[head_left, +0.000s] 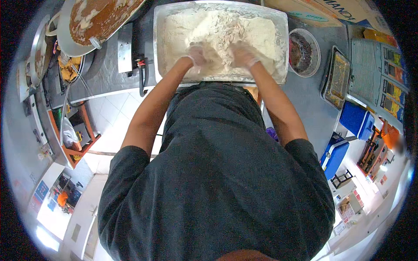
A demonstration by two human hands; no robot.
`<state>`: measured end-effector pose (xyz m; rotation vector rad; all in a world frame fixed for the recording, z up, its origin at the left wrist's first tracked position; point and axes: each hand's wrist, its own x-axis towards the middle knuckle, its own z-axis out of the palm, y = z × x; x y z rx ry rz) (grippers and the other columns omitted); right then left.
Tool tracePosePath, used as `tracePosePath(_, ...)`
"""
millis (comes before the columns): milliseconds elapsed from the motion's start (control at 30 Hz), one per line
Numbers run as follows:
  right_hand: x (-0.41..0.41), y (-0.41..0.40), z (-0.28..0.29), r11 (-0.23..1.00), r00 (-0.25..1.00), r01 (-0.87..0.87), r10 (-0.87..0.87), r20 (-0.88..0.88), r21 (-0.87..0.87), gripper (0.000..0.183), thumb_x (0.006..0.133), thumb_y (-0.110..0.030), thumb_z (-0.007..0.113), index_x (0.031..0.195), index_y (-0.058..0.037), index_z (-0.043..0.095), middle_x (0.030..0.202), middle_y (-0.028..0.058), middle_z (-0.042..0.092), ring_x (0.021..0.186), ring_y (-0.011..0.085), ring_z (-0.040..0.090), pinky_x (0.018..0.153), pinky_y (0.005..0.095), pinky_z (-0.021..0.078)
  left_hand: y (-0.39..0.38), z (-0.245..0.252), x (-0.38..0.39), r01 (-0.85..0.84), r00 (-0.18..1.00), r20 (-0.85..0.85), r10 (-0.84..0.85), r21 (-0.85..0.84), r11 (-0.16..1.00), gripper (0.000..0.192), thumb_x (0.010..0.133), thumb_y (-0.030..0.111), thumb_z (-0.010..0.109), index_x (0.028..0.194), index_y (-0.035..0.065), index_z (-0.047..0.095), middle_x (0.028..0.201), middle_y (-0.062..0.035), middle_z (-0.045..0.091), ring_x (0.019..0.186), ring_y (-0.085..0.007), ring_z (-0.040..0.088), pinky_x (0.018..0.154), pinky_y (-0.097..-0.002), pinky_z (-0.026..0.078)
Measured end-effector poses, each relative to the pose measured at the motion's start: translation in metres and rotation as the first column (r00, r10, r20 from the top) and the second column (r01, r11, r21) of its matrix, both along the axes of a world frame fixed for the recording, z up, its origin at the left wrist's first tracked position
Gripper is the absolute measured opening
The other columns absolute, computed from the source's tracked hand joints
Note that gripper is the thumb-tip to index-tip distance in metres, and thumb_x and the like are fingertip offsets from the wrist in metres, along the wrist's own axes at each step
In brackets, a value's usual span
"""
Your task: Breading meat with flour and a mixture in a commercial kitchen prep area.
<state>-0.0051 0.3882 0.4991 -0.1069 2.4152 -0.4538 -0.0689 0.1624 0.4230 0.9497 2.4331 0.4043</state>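
A rectangular translucent tub (285, 24) of pale, flour-like powder (205, 24) stands on the counter in front of me. Both my hands are down in it, in thin clear gloves, blurred by motion. My left hand (200, 56) works in the powder left of the middle. To the right of the middle is my right hand (241, 54), apart from the left one. Lumpy, powder-coated clumps (233, 31) lie between and beyond them. The blur and the powder hide my fingers, so any grip cannot be made out.
Right of the tub sit a round plastic container (304, 53) with dark contents and a rectangular tray (338, 80). A cardboard box (307, 11) stands behind. At left are a large pan (62, 39) with brown residue and a pot of browned food pieces (70, 69). A person in orange (389, 135) is far right.
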Motion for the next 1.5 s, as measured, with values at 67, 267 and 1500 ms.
tracePosePath(67, 0.006, -0.012, -0.027, 0.944, 0.949, -0.054, 0.149, -0.277, 0.325, 0.046, 0.078, -0.015, 0.064, 0.121, 0.0004, 0.061, 0.11, 0.0227, 0.065, 0.111, 0.0322, 0.061, 0.094, 0.0398, 0.0484, 0.006, -0.017, 0.007, -0.077, 0.988, -0.14, 0.062, -0.099, 0.992, 0.05, 0.069, 0.039, 0.077, 0.105, 0.005, 0.067, 0.108, -0.0189, 0.066, 0.102, -0.0264, 0.066, 0.094, -0.0395, 0.051)
tracePosePath(267, 0.004, 0.047, -0.004, 0.525, 0.702, 0.618, -0.704, 0.11, -0.585, 0.058, 0.072, -0.008, 0.073, 0.126, 0.0029, 0.055, 0.099, 0.0149, 0.067, 0.096, 0.0226, 0.065, 0.083, 0.0331, 0.0533, -0.039, -0.011, -0.032, 0.317, 0.942, 0.093, -0.322, 0.066, 0.946, 0.047, 0.076, 0.033, 0.074, 0.116, 0.0091, 0.062, 0.111, -0.0071, 0.065, 0.1, -0.0296, 0.062, 0.095, -0.0381, 0.05)
tracePosePath(1500, 0.032, 0.087, 0.088, 0.543, 0.621, 0.705, -0.783, 0.028, -0.457, 0.053, 0.072, -0.022, 0.078, 0.114, 0.006, 0.063, 0.103, 0.0218, 0.07, 0.095, 0.0292, 0.068, 0.086, 0.0379, 0.0514, -0.068, 0.028, 0.009, -0.17, 0.966, 0.231, 0.119, 0.215, 0.962, 0.05, 0.101, 0.019, 0.033, 0.148, 0.0054, 0.028, 0.136, -0.0244, 0.05, 0.117, -0.0427, 0.054, 0.102, -0.0469, 0.042)
